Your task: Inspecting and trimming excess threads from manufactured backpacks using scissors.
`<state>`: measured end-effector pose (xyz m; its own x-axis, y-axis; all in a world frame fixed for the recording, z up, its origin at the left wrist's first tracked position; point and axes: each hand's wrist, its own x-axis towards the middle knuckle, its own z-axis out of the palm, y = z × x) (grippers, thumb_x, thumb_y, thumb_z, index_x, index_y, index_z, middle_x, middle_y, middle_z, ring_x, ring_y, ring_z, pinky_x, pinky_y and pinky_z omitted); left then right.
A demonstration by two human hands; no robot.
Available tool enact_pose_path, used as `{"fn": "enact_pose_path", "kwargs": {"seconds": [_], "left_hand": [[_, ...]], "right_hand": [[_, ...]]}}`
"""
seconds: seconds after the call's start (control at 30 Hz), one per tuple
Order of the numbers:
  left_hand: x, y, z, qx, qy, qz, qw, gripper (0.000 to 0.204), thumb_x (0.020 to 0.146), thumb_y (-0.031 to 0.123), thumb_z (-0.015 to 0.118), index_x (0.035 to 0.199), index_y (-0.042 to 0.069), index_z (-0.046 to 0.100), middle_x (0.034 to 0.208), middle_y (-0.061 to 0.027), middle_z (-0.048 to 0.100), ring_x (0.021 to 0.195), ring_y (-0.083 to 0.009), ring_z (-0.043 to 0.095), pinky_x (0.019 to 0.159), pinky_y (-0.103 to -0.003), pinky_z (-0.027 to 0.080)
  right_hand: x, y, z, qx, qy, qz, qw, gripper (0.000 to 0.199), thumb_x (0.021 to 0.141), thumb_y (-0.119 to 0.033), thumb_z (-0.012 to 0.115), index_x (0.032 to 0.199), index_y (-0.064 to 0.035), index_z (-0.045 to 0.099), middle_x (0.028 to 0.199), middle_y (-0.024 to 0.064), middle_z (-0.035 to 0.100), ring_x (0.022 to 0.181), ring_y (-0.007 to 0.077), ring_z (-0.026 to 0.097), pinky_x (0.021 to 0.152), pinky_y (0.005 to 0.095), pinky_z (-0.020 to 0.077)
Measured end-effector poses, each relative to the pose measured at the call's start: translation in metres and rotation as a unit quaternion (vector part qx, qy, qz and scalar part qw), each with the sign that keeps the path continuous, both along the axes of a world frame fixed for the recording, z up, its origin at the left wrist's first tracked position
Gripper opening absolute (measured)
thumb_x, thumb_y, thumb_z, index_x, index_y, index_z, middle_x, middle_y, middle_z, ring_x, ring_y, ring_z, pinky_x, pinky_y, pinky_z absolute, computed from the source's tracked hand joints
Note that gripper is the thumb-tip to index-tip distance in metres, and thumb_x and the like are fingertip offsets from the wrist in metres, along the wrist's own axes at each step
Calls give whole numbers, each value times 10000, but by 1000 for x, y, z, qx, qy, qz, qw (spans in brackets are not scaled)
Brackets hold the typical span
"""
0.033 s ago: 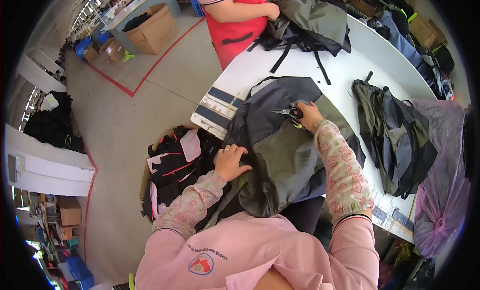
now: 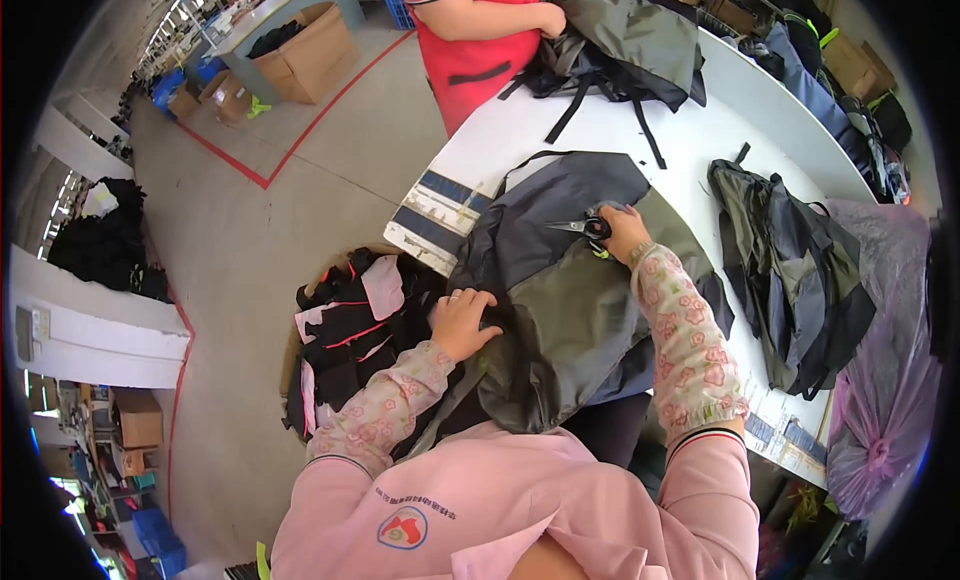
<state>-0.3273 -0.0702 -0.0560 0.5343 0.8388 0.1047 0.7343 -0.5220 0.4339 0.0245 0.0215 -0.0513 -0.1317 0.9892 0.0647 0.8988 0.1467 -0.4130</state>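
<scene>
A dark grey and olive backpack [image 2: 575, 310] lies across the near part of the white table, hanging over its edge toward me. At its left side my left hand [image 2: 464, 323] grips the dark fabric, thumb apart from the fingers. My right hand [image 2: 624, 232] is closed round black-handled scissors [image 2: 580, 226] above the upper part of the bag. Their metal blades point left over the dark grey panel. A small yellow-green piece shows beneath the scissor handles. The fabric hides the tips of my left fingers.
Another grey-olive bag [image 2: 785, 265] lies on the table [image 2: 690, 150] at the right, beside a pinkish plastic sack [image 2: 885, 380]. Across the table, a person in a red apron [image 2: 480, 65] handles a similar bag [image 2: 625, 40]. Left of my bag stands a box of black and pink pieces [image 2: 345, 325].
</scene>
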Motion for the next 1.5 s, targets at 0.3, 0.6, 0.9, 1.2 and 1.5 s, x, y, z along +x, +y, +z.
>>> {"fn": "enact_pose_path", "kwargs": {"seconds": [0.3,0.6,0.9,1.2,1.5], "left_hand": [[-2,3,-27,3,-79,24,997,236,755,303,737,820,122,600,832,-37,580,885,-265,533,802,-404,360],[-7,-24,-132,-69,-388,344,852,694,713,226,827,1248,9,443,1207,-169,476,1154,-301,453,1004,-393,354],[-8,0,-41,-515,-601,194,580,430,912,85,560,1316,-13,451,1168,-96,611,1027,-213,603,925,-341,452],[-59,67,20,-436,-456,166,758,347,882,109,644,1191,32,506,1072,-90,604,1006,-191,582,877,-339,469],[46,45,35,59,-115,-296,946,380,698,293,784,1006,131,631,1065,-71,565,1056,-282,503,985,-389,343]], "right_hand": [[75,-100,46,3,170,-110,979,265,701,47,680,877,-24,495,769,115,567,722,265,576,701,350,478],[88,-243,105,-14,262,-196,945,246,689,176,521,816,-8,419,798,52,557,801,141,670,651,237,465],[24,-159,75,113,117,-16,987,422,663,69,649,1060,-51,570,1193,91,629,1173,285,538,1105,440,266],[36,-146,29,-71,238,-60,967,244,724,-41,707,848,-27,497,716,164,535,633,312,474,624,340,438],[53,-220,56,-103,219,-110,964,234,715,19,697,851,-2,508,695,123,499,627,180,421,635,288,436]]}}
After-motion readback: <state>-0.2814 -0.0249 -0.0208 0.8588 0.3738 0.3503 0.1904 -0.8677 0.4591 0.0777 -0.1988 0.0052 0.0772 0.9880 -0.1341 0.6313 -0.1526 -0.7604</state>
